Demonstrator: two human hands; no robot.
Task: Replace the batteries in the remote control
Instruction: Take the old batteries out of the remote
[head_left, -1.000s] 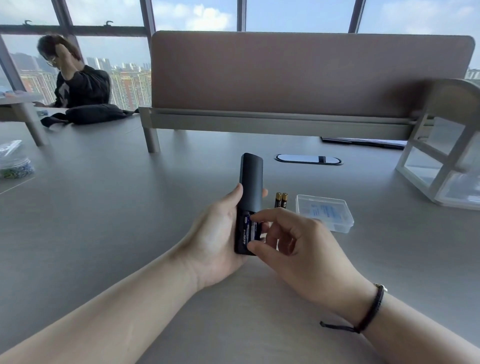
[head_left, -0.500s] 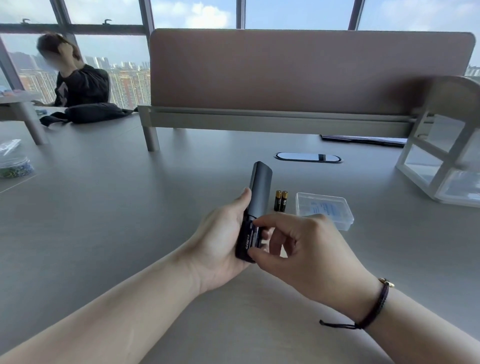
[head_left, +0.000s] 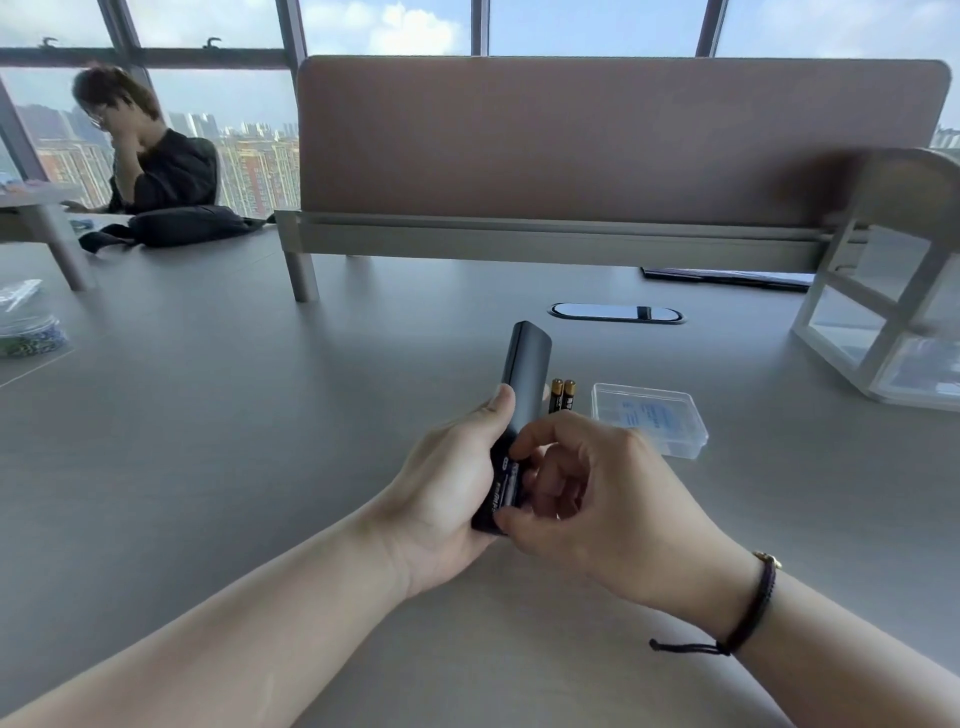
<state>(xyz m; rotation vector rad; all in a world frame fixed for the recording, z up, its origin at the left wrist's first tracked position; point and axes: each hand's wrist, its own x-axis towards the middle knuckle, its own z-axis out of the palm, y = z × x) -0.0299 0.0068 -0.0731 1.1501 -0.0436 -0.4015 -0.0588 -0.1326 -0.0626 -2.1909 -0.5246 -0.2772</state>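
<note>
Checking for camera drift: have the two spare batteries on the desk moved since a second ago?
No. The batteries lie just left of the clear box, as before.

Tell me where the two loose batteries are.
The two gold-and-black batteries lie side by side on the grey table, between the black remote and the clear plastic box.
</note>
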